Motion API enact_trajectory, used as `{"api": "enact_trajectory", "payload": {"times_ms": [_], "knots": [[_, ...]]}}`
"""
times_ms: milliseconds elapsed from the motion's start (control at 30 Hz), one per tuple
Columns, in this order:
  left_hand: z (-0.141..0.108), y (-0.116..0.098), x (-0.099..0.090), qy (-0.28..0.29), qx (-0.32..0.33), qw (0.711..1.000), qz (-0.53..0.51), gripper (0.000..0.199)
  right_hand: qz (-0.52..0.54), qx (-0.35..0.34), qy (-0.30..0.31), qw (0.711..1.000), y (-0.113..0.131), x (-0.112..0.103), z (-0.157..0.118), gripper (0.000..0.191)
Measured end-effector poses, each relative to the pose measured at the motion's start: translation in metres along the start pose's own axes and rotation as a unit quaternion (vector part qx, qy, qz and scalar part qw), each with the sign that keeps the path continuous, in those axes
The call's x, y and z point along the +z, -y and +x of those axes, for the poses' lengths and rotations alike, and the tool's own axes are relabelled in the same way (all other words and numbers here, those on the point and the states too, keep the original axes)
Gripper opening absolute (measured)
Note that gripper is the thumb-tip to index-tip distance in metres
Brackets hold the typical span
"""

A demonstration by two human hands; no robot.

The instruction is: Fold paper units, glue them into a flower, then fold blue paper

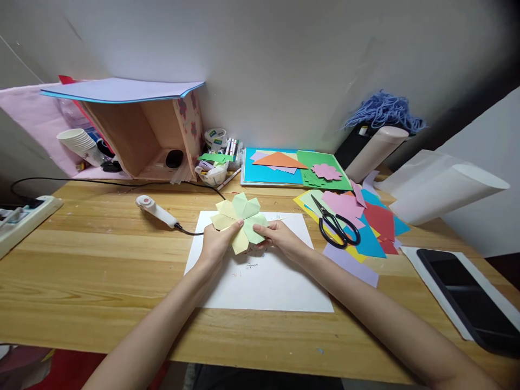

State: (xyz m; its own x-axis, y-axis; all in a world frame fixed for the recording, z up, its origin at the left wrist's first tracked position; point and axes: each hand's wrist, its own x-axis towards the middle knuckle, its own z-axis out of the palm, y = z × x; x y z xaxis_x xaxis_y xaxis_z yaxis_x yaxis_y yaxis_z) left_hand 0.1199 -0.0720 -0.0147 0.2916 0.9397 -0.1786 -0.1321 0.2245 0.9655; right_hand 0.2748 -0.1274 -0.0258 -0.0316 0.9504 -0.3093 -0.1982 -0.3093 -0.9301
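Note:
A folded paper flower (240, 216) with pale green and pale yellow petals is held above a white sheet (268, 292) on the wooden table. My left hand (219, 236) pinches its lower left part, thumb on top near the middle. At the right edge, my right hand (280, 237) grips a green petal between thumb and fingers. The fingers under the flower are mostly hidden. Small dark marks show on the sheet below it.
Black-handled scissors (339, 226) lie on coloured paper scraps (377, 216) at the right. A white corded tool (156, 211) rests at the left. Behind are a wooden box (134, 130), a pen basket (213, 173) and a pink flower (326, 171). A phone (467, 298) lies far right.

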Motion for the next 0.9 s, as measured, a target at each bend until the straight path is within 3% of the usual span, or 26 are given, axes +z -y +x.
{"api": "enact_trajectory", "payload": {"times_ms": [333, 733, 800, 900], "knots": [[0.0009, 0.0014, -0.0009, 0.013, -0.015, 1.0, 0.008, 0.041, 0.063, -0.062, -0.021, 0.996, 0.0001, 0.0002, 0.0019, 0.034], [-0.0016, 0.0013, 0.0008, 0.023, -0.013, 1.0, 0.005, 0.041, 0.065, -0.058, -0.025, 0.996, 0.002, 0.002, 0.0008, 0.033], [-0.0007, 0.0009, 0.0002, 0.012, -0.01, 1.0, 0.011, 0.041, 0.043, -0.073, -0.048, 0.995, 0.0004, 0.0029, 0.0017, 0.035], [0.0003, -0.0011, -0.0002, -0.008, 0.011, 1.0, 0.017, 0.039, 0.016, -0.123, -0.131, 0.984, -0.0039, 0.0025, 0.0034, 0.038]]}}
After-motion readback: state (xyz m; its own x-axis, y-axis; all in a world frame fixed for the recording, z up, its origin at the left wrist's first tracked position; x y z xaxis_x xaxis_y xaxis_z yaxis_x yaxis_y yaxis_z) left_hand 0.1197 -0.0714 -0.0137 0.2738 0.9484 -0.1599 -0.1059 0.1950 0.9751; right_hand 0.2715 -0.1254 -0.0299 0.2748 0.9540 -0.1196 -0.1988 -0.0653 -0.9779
